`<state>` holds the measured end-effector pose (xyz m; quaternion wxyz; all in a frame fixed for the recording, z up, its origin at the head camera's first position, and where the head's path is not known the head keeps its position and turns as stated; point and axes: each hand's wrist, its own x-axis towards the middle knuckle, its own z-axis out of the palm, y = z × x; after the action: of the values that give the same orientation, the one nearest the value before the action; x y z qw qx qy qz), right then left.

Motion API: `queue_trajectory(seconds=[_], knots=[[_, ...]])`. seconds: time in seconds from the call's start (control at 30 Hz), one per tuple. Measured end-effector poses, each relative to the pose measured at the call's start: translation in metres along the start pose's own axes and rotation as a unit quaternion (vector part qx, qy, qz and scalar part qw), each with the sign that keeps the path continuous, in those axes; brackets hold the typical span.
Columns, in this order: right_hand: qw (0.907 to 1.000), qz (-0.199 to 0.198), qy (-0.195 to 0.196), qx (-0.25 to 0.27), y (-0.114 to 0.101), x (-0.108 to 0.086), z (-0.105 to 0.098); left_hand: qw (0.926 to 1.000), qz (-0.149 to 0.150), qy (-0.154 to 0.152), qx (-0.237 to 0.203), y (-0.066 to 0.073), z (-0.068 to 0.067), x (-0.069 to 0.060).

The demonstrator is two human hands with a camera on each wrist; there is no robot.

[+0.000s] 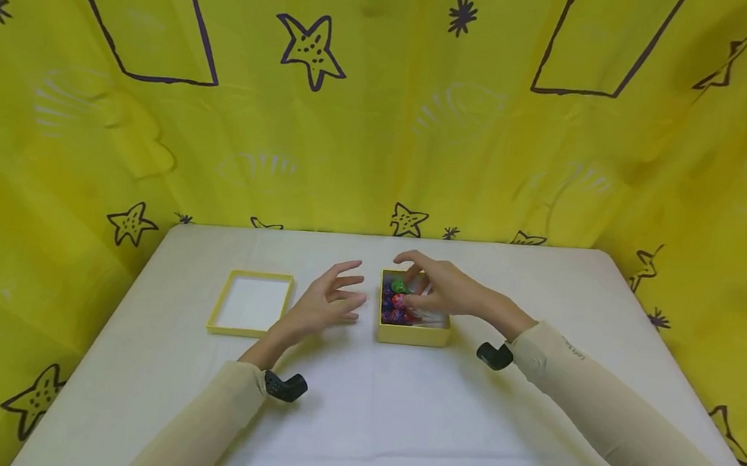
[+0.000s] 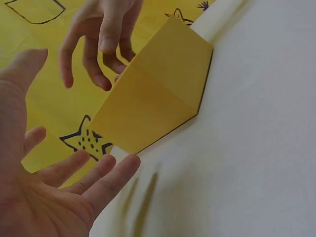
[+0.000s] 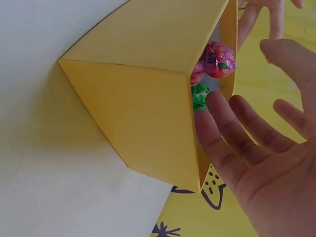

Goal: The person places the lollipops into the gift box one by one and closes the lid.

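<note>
A yellow box (image 1: 412, 336) with no lid on it stands on the table and contains several wrapped lollipops (image 1: 398, 301). Their red, purple and green heads lie to the left, white sticks to the right. My right hand (image 1: 448, 286) hovers over the box's right side, fingers loosely bent. In the right wrist view its fingertips are by the rim, near a green-wrapped lollipop (image 3: 200, 96), with nothing gripped. Left of the box my left hand (image 1: 321, 303) is held in the air, fingers spread and holding nothing. In the left wrist view the box wall (image 2: 153, 84) lies beyond its fingertips.
A shallow yellow-edged box lid (image 1: 251, 302) with a white inside lies on the table left of my left hand. White cloth covers the table (image 1: 381, 416). A yellow curtain (image 1: 368, 149) with dark starfish drawings hangs behind and at both sides.
</note>
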<state>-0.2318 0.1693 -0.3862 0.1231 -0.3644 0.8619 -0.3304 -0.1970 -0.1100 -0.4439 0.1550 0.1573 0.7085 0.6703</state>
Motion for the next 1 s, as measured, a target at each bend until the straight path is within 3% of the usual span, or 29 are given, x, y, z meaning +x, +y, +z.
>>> queue_trajectory(seconds=[0.2,0.4,0.53,0.73,1.0], knots=[[0.9984,0.020,0.016,0.051,-0.004,-0.002,-0.003,1.0000,-0.003,-0.002,-0.004,0.004,-0.013,-0.010],[0.9959,0.021,0.028,0.083,-0.003,-0.001,-0.001,0.9984,0.026,0.000,-0.049,0.005,-0.026,-0.020],[0.9951,0.013,0.032,0.093,-0.003,-0.001,0.002,0.9978,0.038,0.005,-0.054,0.007,-0.035,-0.027],[0.9929,-0.012,0.046,0.109,-0.012,0.010,0.009,0.9979,0.049,0.022,-0.036,0.012,-0.055,-0.044],[0.9915,-0.028,0.054,0.115,-0.032,0.028,0.021,0.9971,0.061,0.043,0.016,0.018,-0.091,-0.070]])
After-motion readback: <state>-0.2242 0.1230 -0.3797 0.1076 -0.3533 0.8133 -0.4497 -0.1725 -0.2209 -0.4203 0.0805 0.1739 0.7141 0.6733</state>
